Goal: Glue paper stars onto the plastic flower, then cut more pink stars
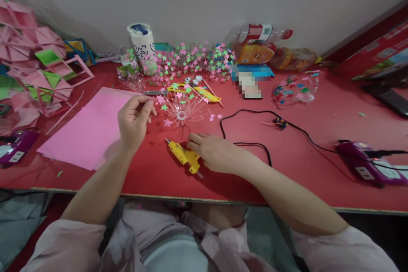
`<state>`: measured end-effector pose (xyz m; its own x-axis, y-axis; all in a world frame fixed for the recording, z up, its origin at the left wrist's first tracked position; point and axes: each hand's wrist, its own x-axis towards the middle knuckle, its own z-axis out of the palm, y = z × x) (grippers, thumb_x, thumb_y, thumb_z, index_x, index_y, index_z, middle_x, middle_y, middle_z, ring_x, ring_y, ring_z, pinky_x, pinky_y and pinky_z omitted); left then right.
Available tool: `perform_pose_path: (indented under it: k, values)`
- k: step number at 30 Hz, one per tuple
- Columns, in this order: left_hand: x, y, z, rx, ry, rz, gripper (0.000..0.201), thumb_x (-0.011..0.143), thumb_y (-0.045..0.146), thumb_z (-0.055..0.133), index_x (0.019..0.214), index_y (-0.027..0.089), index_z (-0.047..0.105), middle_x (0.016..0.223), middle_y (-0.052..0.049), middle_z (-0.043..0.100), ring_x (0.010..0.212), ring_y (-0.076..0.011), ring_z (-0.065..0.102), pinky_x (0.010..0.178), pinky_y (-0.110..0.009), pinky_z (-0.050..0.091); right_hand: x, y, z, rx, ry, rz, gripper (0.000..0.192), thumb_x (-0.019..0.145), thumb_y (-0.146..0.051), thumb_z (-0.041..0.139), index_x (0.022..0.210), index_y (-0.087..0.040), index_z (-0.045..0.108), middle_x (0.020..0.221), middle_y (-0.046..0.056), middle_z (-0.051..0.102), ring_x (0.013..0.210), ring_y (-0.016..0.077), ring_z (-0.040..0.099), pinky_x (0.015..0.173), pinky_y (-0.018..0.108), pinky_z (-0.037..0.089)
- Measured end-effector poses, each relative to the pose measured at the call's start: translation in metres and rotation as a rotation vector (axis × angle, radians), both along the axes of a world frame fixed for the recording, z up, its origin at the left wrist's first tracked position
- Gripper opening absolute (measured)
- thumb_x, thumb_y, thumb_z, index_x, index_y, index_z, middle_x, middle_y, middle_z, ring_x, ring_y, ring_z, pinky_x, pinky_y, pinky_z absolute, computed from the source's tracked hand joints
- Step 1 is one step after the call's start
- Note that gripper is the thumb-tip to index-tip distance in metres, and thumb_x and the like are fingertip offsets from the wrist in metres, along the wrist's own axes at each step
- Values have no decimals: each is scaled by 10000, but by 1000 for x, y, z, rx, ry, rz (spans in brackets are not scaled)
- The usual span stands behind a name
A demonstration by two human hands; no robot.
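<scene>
My left hand [135,121] is raised over the edge of the pink paper sheets [86,129], thumb and index finger pinched. Whatever sits between those fingertips is too small to make out. My right hand [219,151] has its fingers curled over the handle end of a yellow hot glue gun [183,156]. The glue gun lies on its side on the red table, nozzle pointing up and left. Beyond it stands a clear plastic bottle piece cut into spread strips [181,114], with pink and green paper stars [191,97] on the strip ends.
Scissors [154,92] lie behind the cut bottle. Along the wall are a white cup [140,46], more star-covered pieces [188,59] and plastic bottles [256,33]. A black cord [245,110] crosses the right side to a purple power strip [363,161]. Folded pink paper shapes [32,51] fill the left.
</scene>
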<state>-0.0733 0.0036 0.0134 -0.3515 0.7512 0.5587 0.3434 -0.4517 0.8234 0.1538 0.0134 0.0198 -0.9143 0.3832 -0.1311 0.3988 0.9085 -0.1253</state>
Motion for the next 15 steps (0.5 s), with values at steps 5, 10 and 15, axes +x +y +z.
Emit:
perform_pose_path:
  k: [5,10,15]
  values:
    - [0,2,-3,4,54,-16,111,852,284,575,805,186,595,608,39,609,428,-31,470,399,-164,350,6,3,13,-119,111,28,333,685,-43,507,999,-133,573,1027,113,581,818,196,574,718,322,419]
    - [3,0,-3,-16,118,-49,133,866,270,543,775,182,585,611,36,589,445,-36,468,432,-167,377,9,6,14,-15,427,38,298,738,-97,535,1031,-148,542,1081,126,568,902,202,561,735,315,444]
    - [8,-3,-8,-46,190,-78,135,868,268,531,806,179,611,608,30,616,446,-48,474,436,-178,383,8,9,7,180,656,-9,176,911,-241,442,1020,-139,536,968,129,614,896,206,578,688,306,468]
